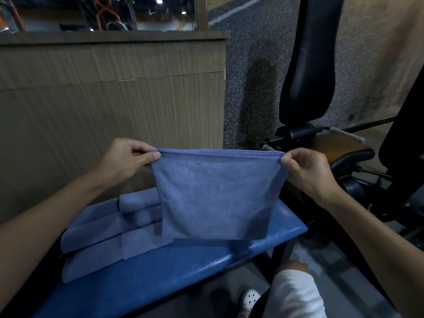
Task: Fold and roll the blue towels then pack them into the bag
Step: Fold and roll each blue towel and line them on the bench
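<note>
A blue towel (pixel 213 196) hangs doubled over in the air above a blue padded bench (pixel 183 276). My left hand (pixel 128 158) pinches its top left corner and my right hand (pixel 307 171) pinches its top right corner, so the top edge is stretched straight between them. The towel's lower edge hangs just above the bench. Several rolled or folded blue towels (pixel 101 235) lie side by side on the left part of the bench, partly behind the hanging towel. No bag is in view.
A wooden panelled counter (pixel 110 99) stands behind the bench on the left. Black gym equipment with a tall padded backrest (pixel 309 65) and a brown seat (pixel 332 148) stands to the right. My knee in white shorts (pixel 296 294) and a white shoe (pixel 249 299) are below the bench's front edge.
</note>
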